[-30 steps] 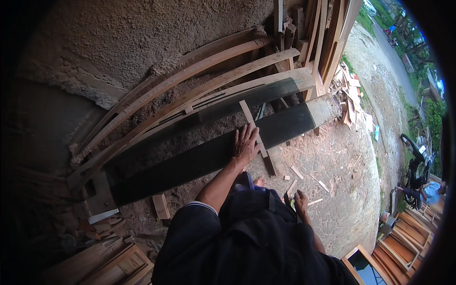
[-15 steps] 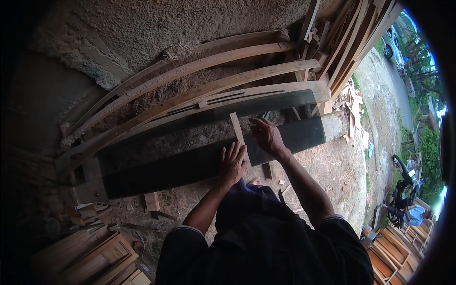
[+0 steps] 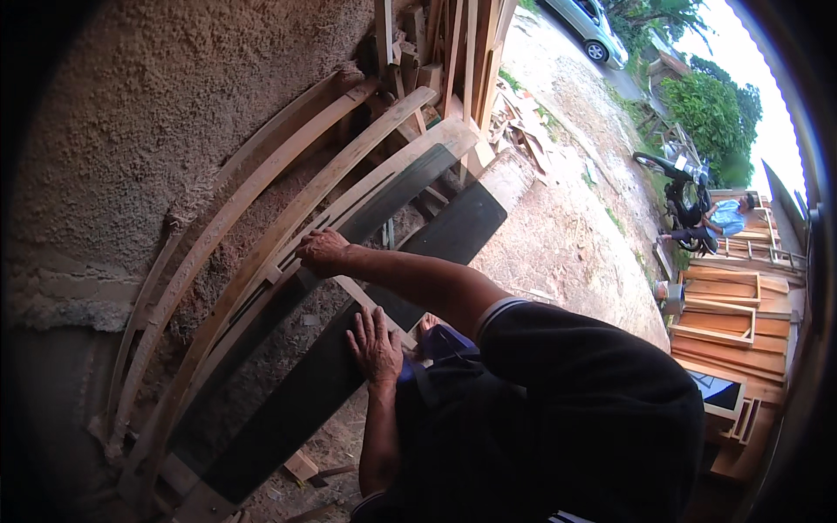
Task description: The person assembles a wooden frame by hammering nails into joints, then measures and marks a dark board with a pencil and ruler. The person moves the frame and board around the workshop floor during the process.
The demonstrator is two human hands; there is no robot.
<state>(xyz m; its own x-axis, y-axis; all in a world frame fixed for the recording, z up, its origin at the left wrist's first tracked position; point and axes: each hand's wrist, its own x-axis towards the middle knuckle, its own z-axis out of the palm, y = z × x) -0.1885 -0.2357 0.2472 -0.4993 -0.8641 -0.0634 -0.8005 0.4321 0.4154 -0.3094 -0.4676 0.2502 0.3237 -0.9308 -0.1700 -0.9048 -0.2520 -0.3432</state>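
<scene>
My left hand [image 3: 377,349] lies with fingers spread on the near dark board [image 3: 292,414], beside a short pale wooden strip [image 3: 356,295]. This strip runs crosswise from the near board toward the far dark board [image 3: 401,193]. Over the far board, at the strip's other end, my right hand [image 3: 324,253] is closed with curled fingers; what they hold, if anything, is hidden. Just past that hand runs a pale curved wooden piece [image 3: 452,135] with dark slots along it.
More curved wooden beams [image 3: 222,213] stand between the work and the rough wall [image 3: 200,96]. Upright planks [image 3: 471,57] lean at the far end, near scattered offcuts [image 3: 523,139]. A person [image 3: 724,218] sits by a motorcycle [image 3: 684,192] at right, above wooden frames [image 3: 719,301]. A car [image 3: 584,26] stands beyond.
My right hand has moved from beyond the strip's right side across to the far board by the curved piece. My left hand stays on the near board. The view has turned to the right.
</scene>
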